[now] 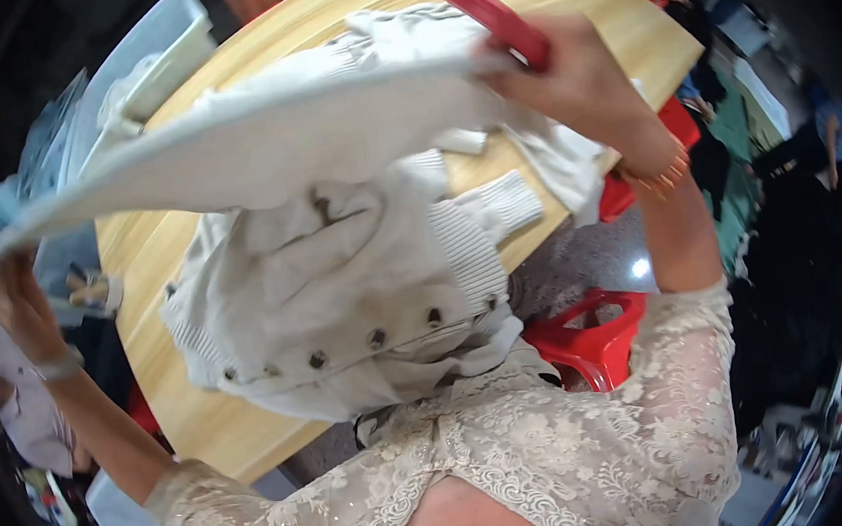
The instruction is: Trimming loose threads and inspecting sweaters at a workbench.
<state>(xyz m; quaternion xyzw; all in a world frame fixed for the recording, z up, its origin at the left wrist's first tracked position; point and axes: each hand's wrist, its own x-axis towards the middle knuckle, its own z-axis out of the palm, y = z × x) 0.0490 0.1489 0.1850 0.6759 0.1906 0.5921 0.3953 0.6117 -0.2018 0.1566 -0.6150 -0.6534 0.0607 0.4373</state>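
Note:
A cream knitted cardigan (304, 293) with ribbed edges and a row of dark buttons lies bunched at the near side of the wooden table (185, 424). A pale stretch of the knit is raised between my two hands, smeared by motion. At far left, my left hand (24, 308) is closed on one end of it. My right hand (586, 83), up at the right, pinches the other end. Between its fingers is also a red-handled tool (490, 16) with a thin metal tip; its exact kind is unclear.
More cream knitwear (411, 33) lies on the far part of the table. A pale plastic bin (164, 75) stands beyond the left edge. Red stools (597, 333) are at the right. A person in a light pink top (28, 408) is at the left.

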